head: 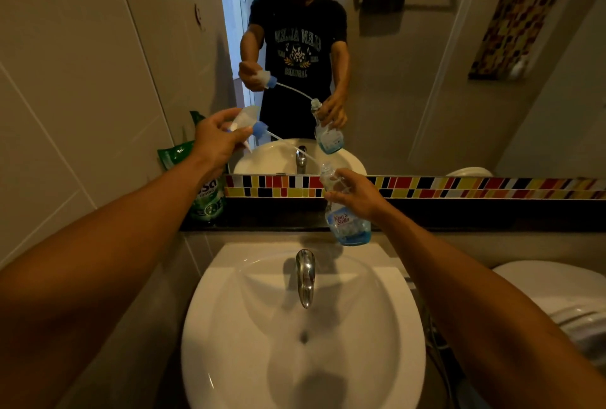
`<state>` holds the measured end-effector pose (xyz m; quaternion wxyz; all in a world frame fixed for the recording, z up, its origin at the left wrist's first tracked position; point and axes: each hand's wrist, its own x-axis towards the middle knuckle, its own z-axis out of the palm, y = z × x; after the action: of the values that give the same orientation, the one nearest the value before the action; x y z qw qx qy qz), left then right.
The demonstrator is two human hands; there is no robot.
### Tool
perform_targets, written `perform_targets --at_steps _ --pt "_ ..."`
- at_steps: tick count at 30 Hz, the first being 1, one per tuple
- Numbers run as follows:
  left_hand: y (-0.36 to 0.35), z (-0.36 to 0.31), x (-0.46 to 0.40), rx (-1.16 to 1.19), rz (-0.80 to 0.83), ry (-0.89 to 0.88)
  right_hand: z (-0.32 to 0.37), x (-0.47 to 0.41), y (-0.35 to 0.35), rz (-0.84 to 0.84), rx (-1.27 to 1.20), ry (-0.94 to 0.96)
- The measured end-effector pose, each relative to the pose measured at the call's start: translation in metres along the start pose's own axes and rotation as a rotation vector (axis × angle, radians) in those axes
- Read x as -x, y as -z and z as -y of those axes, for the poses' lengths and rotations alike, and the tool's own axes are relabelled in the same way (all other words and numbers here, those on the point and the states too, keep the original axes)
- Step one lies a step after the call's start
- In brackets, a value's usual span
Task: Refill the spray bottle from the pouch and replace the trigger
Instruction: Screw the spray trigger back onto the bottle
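trigger [241, 123] gripped in left hand [214, 142], its tube leaving the bottle [347, 218] clutched by right hand [355, 193]; next, pouring from the pouch [203, 192].

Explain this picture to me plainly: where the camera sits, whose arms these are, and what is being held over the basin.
There is only one picture, taken by a wide-angle camera worn on a person's head, looking forward and down. The two bare arms reaching in from the bottom belong to that person; the figure above is their reflection in the wall mirror.

The left hand holds a translucent spray trigger with a blue collar. Its thin clear dip tube slants down toward the mouth of the bottle; whether the tip is inside, I cannot tell.

The right hand grips a clear plastic spray bottle by its neck. It has only a little blue liquid at the bottom and hangs above the white ceramic sink, behind the chrome tap.

A green refill pouch stands on the dark ledge at the left, against the tiled wall.
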<state>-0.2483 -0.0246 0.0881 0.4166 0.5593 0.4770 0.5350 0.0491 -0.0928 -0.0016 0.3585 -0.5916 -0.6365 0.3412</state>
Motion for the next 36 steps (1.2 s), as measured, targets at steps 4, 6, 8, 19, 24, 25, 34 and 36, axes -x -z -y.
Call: perform_targets --at_steps 4,6,8,19,24,25,34,36 --pt "-0.018 -0.006 0.002 0.076 0.119 -0.001 0.014 -0.004 -0.005 0.040 -0.007 0.053" --pt "-0.029 -0.006 0.005 0.082 0.159 -0.011 0.022 -0.007 -0.008 0.047 -0.010 0.056" --pt "-0.039 -0.007 0.008 0.084 0.185 -0.036 0.028 -0.009 -0.011 0.047 -0.006 0.062" --pt "-0.051 -0.003 0.014 0.044 0.253 -0.070 0.049 -0.014 -0.023 0.065 -0.052 0.080" --pt "-0.046 -0.003 0.017 0.022 0.293 -0.061 0.055 -0.015 -0.028 0.071 -0.058 0.099" --pt "-0.046 -0.003 0.016 0.017 0.296 -0.056 0.055 -0.016 -0.028 0.072 -0.061 0.096" --pt "-0.058 -0.002 0.022 -0.063 0.197 -0.204 0.065 -0.017 -0.035 0.087 -0.093 0.092" --pt "-0.061 0.000 0.021 -0.063 0.173 -0.243 0.067 -0.017 -0.035 0.082 -0.099 0.094"
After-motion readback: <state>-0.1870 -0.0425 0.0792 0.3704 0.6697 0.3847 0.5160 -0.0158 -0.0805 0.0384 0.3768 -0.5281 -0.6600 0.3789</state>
